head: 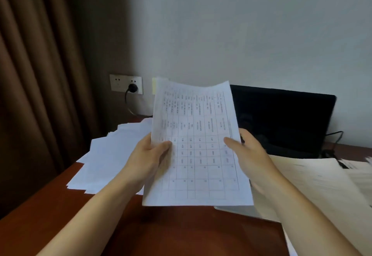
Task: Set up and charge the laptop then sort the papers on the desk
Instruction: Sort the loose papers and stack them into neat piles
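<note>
A printed sheet (197, 145), ruled as a table with small figures, is held up above the counter (181, 235) in both hands, its top edge bowed and tipped toward the wall (241, 24). The left hand (149, 155) is closed on the sheet's left edge, with the thumb laid across the printed face and the fingers hidden behind the paper. The right hand (249, 155) is closed on the right edge in the same way, with the thumb on the front and the fingers behind. Whether one sheet or several are held cannot be told.

Loose white papers (112, 155) are spread in an untidy, overlapping heap on the left of the reddish-brown counter, behind the left forearm. The laptop (281, 120) is stood open at the back right, against the wall, and its screen is dark. Its base is largely covered by cream papers (314, 191), and only a silver front corner is seen beneath the held sheet.

A black plug (132, 88) is seated in the wall socket (125, 83) at the back left, and its cable (128, 106) is led down behind the white heap. A second dark cable is seen at the laptop's right side. A brown curtain (40, 74) is hung along the left.
</note>
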### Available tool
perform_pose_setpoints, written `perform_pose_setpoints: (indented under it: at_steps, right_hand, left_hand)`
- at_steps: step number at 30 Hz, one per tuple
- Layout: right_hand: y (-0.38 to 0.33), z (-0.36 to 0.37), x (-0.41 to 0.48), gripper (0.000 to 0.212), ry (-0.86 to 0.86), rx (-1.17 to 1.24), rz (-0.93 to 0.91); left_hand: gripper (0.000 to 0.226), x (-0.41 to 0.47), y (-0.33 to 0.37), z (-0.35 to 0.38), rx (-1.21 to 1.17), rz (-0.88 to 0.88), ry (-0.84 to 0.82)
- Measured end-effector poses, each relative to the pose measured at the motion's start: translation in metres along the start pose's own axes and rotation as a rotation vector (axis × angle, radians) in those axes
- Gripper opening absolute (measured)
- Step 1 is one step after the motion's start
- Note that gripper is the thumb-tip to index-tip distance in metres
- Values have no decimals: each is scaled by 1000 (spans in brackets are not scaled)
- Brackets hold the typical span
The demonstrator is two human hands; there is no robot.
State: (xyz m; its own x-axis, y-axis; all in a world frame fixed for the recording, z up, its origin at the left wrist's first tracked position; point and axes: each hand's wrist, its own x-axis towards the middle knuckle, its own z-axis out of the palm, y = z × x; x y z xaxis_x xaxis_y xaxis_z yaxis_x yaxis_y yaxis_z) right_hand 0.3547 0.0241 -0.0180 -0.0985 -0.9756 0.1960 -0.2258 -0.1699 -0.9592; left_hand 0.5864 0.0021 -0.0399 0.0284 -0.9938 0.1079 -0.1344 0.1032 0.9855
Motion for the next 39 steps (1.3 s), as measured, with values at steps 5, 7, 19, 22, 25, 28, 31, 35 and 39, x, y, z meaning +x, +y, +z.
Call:
perform_pose_setpoints:
  at_steps: [5,7,19,22,25,28,31,35,39]
  right_hand:
    - [17,-72,-9,17,120,-105,95]
    - [28,-101,-14,17,154,-158,125]
    - [87,-232,-64,28,278,-571,116]
    - [97,-240,-61,24,291,-681,92]
    - [101,-243,-59,20,337,-830,90]
    - [106,-247,-59,22,362,-970,95]
    - [109,-249,-63,30,367,-1020,105]
    - [112,-250,-68,27,395,-1071,132]
    - [114,-252,-70,24,409,-1115,126]
  left_hand:
    - [17,-15,14,63,8,-30,-162]
    - [17,-18,14,92,58,-19,-128]
    - [28,-33,-1,209,623,143,-375]
    - [22,-34,0,218,721,170,-394]
    - [19,-30,1,222,796,187,-369]
    - [19,-29,0,224,842,204,-357]
    - [20,-30,0,226,898,226,-352]
    - [20,-30,-1,230,934,260,-317]
    - [21,-29,-3,234,966,283,-294]
